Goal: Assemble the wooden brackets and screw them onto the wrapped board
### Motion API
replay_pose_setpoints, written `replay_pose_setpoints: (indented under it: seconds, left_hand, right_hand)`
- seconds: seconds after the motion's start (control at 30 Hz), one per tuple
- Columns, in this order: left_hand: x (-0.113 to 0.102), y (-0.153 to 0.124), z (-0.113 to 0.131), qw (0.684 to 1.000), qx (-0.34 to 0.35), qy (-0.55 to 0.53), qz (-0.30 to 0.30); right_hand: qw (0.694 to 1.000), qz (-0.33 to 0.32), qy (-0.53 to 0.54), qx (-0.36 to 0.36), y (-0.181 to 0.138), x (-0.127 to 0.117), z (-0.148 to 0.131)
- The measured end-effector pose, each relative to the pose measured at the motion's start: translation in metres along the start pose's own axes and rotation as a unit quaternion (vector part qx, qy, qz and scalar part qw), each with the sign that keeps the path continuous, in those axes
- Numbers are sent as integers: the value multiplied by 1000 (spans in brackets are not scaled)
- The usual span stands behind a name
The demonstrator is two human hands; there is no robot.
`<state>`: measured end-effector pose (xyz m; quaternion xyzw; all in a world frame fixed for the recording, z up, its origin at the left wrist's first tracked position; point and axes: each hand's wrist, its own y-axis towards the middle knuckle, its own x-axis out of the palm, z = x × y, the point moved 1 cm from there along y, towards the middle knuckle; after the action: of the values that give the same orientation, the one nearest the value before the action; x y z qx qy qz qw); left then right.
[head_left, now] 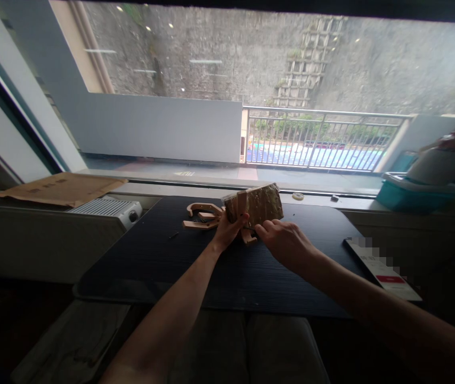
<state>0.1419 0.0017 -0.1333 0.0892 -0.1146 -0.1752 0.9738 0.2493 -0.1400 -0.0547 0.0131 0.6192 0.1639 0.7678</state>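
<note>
We are clasping the block point(265, 205) in our left hand point(228, 232), ideally steadily, while curling our right hand point(281, 237) at its lower edge, grip unclear.

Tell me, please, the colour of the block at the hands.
The block is mottled brown, best seen in the head view.

1. The block point(265, 207) is mottled brown-gold, banded tan.
2. The wooden pieces point(200, 224) are pale tan.
3. The tabletop point(139, 261) is blue-black (finely streaked, too).
4. The bin point(403, 193) is teal.
5. The card point(371, 264) is white with a red bar point(389, 279).
</note>
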Motion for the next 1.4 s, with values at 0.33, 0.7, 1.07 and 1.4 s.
replay_pose_setpoints:
  seconds: [0.33, 0.7, 1.07, 1.4]
  left_hand:
    - [-2, 1, -2, 1000, -3, 1, -13]
    - [-4, -1, 2, 1000, -13, 21, -18]
    - [-6, 0, -1, 999, -14, 46, -12]
    - [-5, 0, -1, 999, -5, 46, -8]
  right_hand:
    - [960, -6, 170, 222, 1, 15, -12]
    - [913, 96, 325, 226, -37, 27, -2]
    - [860, 231, 411, 197, -36, 63, -16]
    - [866, 349, 351, 69, -34, 83, -26]
